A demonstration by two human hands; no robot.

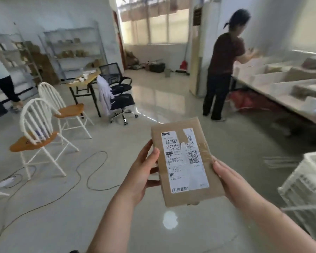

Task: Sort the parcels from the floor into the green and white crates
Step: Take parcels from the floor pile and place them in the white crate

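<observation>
Parcel [186, 161] held by both grips, centre frame, above the floor [171, 106].
Desk [259, 91] with white bins runs along the right edge, a person [223, 70] standing at it. White crate [303, 185] lower right. Parcel is label-up: left grip [142, 172] grasps its left edge, thumb on top; right grip [230, 181] grasps its lower-right edge.

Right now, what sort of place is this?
Probably a small parcel-sorting or packing room: the left hand and right hand hold a labelled cardboard parcel, white bins of boxes line the long table, and metal shelves carry cartons.
</observation>
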